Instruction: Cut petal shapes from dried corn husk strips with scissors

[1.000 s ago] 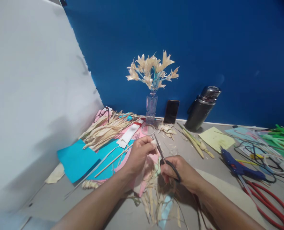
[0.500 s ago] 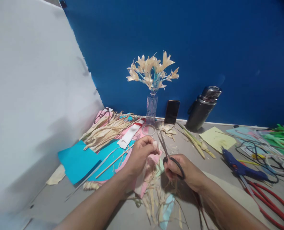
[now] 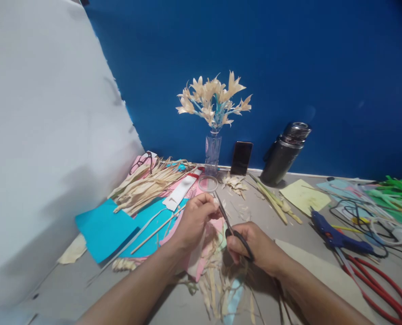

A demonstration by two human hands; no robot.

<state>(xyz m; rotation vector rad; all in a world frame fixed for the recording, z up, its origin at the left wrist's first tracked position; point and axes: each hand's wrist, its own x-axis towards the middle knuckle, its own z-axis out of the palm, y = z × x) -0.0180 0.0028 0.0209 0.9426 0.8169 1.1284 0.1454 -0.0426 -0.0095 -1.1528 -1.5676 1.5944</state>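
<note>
My left hand (image 3: 199, 215) is closed in a pinch at the middle of the table, on a small pale piece that looks like dried husk, mostly hidden by the fingers. My right hand (image 3: 250, 246) has its fingers through the black handles of a pair of scissors (image 3: 226, 215). The blades point up and left, right beside the left fingertips. Below both hands lie loose husk strips (image 3: 212, 289) and pink paper (image 3: 197, 266). Just beyond the left hand is a roll of tape (image 3: 208, 183).
Husk flowers (image 3: 214, 95) stand in a clear bottle (image 3: 213, 153) at the back, beside a phone (image 3: 242, 158) and a dark flask (image 3: 285, 153). Leftward lie husks (image 3: 147, 185) and blue paper (image 3: 106, 230). On the right are a blue glue gun (image 3: 336, 237) and red-handled scissors (image 3: 380, 284).
The scissors have moved slightly left, so their blades now sit against the left fingertips and look closer together. The whole view has shifted a little.
</note>
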